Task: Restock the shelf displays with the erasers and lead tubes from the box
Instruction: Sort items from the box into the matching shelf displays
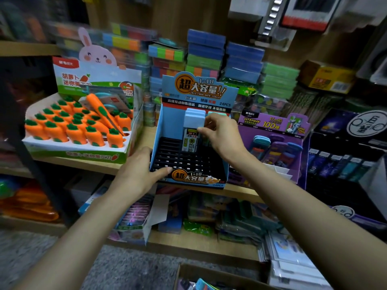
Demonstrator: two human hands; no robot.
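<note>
A blue lead-tube display box (159,130) stands on the wooden shelf (100,164), its black slotted tray (184,162) mostly bare. Pale-blue-capped lead tubes (193,127) stand in its back row. My right hand (219,136) pinches a lead tube with a teal cap beside them, over the back right slots. My left hand (139,170) grips the display box at its front left corner. At the bottom edge, the cardboard supply box (188,275) shows a few coloured items inside.
A carrot eraser display (77,130) with a bunny header sits to the left. A purple lead display (272,143) stands to the right, dark boxes beyond it. Stacked sticky-note packs (205,53) fill the back. The lower shelf (188,239) holds mixed stationery.
</note>
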